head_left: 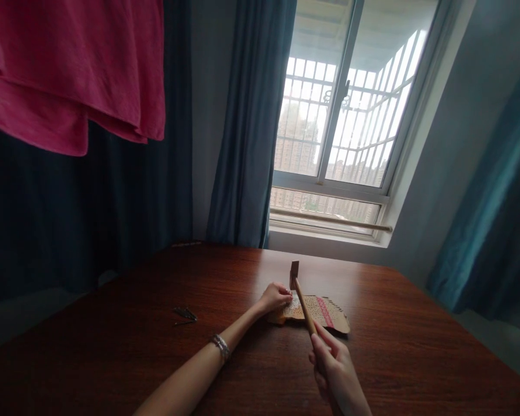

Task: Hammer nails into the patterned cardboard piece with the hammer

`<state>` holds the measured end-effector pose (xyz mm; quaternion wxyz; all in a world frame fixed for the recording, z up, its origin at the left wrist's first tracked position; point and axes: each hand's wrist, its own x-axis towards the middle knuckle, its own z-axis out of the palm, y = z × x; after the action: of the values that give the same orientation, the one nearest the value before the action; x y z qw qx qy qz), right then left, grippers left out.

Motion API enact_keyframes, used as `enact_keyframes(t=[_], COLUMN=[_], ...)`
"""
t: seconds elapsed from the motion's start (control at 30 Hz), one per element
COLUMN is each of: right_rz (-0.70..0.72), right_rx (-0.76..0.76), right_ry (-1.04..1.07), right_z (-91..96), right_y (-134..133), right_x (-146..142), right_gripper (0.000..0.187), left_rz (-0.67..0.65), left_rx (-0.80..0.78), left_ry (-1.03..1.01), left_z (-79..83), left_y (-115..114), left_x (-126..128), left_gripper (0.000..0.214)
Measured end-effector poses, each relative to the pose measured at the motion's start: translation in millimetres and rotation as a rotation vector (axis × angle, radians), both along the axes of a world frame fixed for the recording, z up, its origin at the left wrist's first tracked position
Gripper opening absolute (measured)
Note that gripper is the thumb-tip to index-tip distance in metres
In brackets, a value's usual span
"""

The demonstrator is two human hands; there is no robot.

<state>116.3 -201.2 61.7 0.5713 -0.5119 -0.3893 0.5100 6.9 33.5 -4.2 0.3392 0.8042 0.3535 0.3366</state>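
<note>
My right hand (333, 361) is wrapped round the wooden handle of a hammer (305, 306). The hammer's head is raised above the far side of a piece of cardboard (338, 320), which is dotted with many small holes and crossed by a pink-red band. At the cardboard's left part, over a whitish patch, my left hand (277, 297) is closed in a pinch. What its fingertips hold is too small to make out. Left of that hand lies a small pile of thin, dark, nail-like pieces (185, 315).
Everything rests on a brown wooden table (234, 370). Behind it are a barred window (329, 115) and blue curtains (247, 127). A pink cloth (78, 75) hangs at the upper left. A bracelet (220, 348) circles my left wrist.
</note>
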Motion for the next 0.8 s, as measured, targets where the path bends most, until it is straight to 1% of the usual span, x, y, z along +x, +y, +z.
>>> enact_keyframes(t=[0.27,0.43,0.53,0.6,0.7,0.8], right_rz=[0.029,-0.011,-0.046,-0.083,-0.151,-0.234], right_rx=[0.008,-0.003,-0.021,-0.011,0.012,0.009], right_ry=[-0.002,0.041,0.054,0.020,-0.085,-0.230], right_z=[-3.3,1.9,-0.1,-5.9,-16.1,-20.3], right_y=[1.2,-0.3,-0.6,1.0,6.1,11.7], right_x=[3.2,2.2,6.4,14.2,34.0,61.3], right_gripper=[0.073,0.076,0.076,0.076,0.077,0.075], left_rz=[0.044,0.022,0.031,0.026,0.009,0.032], left_rx=[-0.041,0.013,0.020,0.019,-0.012,-0.087], left_ry=[0.036,0.027,0.061,0.075,0.061,-0.013], left_z=[5.4,5.4,5.9,6.3,8.8,14.6], left_y=[-4.8,-5.1,-6.2,-6.9,-7.5,-7.6], left_x=[0.4,0.1,-0.4,-0.8,-2.2,-5.3], left_gripper=[0.026,0.025,0.025,0.024,0.022,0.030])
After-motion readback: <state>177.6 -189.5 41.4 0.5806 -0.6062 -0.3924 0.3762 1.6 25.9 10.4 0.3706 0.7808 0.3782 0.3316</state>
